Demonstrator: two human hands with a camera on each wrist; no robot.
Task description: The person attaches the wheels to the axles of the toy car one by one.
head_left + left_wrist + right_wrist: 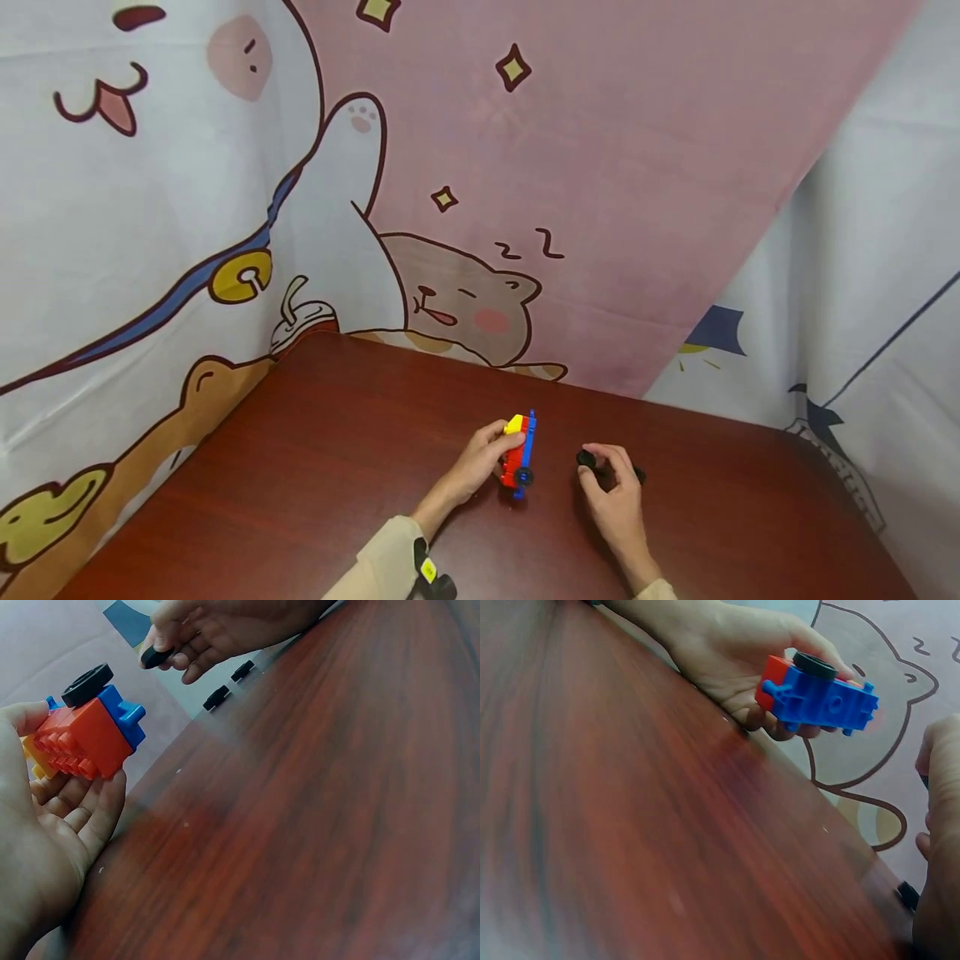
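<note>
A toy car of red, yellow and blue building blocks (513, 457) is gripped in my left hand (474, 463), thumb on one side and fingers underneath. One black wheel (88, 685) is fitted on its side, close to one end. The blue base (829, 705), with pegs sticking out, faces the right wrist view. Over to the right, my right hand (617, 492) pinches a loose black wheel (157, 657) between thumb and fingertips, apart from the car. Two more black wheels (216, 698) stand on the table just beyond that hand; in the head view it mostly covers them.
The dark reddish-brown table (360, 433) reaches back to a fabric backdrop (645, 167) printed with cartoon animals, which also hangs at the left and right sides. A black strap with a yellow tag (428, 571) sits at my left wrist.
</note>
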